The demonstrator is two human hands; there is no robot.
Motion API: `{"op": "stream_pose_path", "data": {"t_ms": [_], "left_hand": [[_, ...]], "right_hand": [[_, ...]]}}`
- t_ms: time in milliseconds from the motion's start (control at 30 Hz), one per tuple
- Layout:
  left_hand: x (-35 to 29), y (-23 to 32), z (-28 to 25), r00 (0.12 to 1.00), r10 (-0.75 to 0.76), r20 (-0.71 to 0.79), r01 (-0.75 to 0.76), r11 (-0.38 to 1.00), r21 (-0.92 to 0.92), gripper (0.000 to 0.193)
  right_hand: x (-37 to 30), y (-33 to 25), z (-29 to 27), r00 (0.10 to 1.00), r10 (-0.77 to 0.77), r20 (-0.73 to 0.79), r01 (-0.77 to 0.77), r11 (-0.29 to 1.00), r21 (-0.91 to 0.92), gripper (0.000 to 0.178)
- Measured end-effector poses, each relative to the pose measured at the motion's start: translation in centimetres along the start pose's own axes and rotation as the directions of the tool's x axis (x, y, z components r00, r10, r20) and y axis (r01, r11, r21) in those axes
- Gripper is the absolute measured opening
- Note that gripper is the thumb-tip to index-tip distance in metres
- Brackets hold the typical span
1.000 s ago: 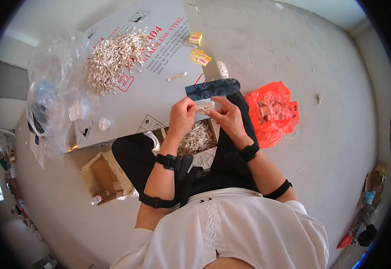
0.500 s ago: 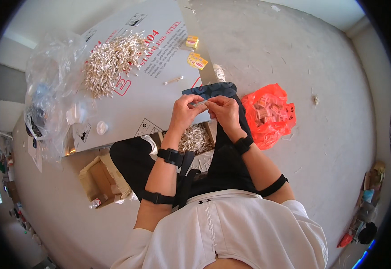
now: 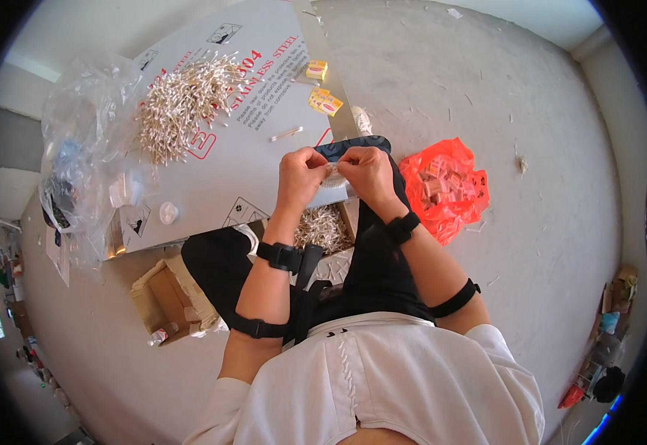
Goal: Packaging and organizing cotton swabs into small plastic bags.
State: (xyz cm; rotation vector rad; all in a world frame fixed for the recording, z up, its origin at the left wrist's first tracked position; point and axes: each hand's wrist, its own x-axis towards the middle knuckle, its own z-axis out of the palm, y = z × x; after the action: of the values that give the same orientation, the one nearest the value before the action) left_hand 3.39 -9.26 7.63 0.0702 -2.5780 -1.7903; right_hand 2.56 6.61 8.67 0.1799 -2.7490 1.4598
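Observation:
My left hand [image 3: 300,178] and my right hand [image 3: 371,176] meet above my lap, at the near right edge of the metal-sheet tabletop. Their fingertips pinch a small clear plastic piece with a rounded edge [image 3: 334,180]; the fingers partly hide it, and I cannot make out whether anything is inside. Just below the hands, between my knees, a box holds many cotton swabs [image 3: 323,228]. A big heap of cotton swabs [image 3: 183,107] lies on the tabletop [image 3: 227,174], farther left. One small bundle of swabs [image 3: 286,134] rests alone near the hands.
Small yellow boxes [image 3: 325,101] lie at the tabletop's right edge. A red plastic bag [image 3: 442,189] of pinkish packs stands on the floor at right. Clear plastic bags [image 3: 90,141] and a round white container [image 3: 168,212] are at left. An open cardboard box [image 3: 169,297] sits below.
My hands have turned with knuckles up and drawn slightly apart. The clear piece now hangs lower between them, showing more of its rounded edge.

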Motion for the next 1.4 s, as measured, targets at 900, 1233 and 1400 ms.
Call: {"op": "stream_pose_path", "data": {"t_ms": [900,1233,1400], "left_hand": [[-1.7,-1.6,-1.0,0.996,-0.016,-0.090,0.024,0.996,0.087,0.015],[-2.2,-1.4,-1.2,0.987,0.050,-0.151,-0.038,0.996,0.083,0.013],[-2.3,-1.5,-1.7,0.990,0.109,-0.093,-0.094,0.984,0.151,0.017]], "right_hand": [[-1.0,0.1,0.0,0.997,-0.007,0.076,0.006,1.000,0.014,0.018],[-1.7,-0.3,0.2,0.970,-0.239,0.054,0.245,0.951,-0.191,0.015],[-0.9,0.5,0.6,0.835,-0.544,0.083,0.550,0.822,-0.147,0.014]]}}
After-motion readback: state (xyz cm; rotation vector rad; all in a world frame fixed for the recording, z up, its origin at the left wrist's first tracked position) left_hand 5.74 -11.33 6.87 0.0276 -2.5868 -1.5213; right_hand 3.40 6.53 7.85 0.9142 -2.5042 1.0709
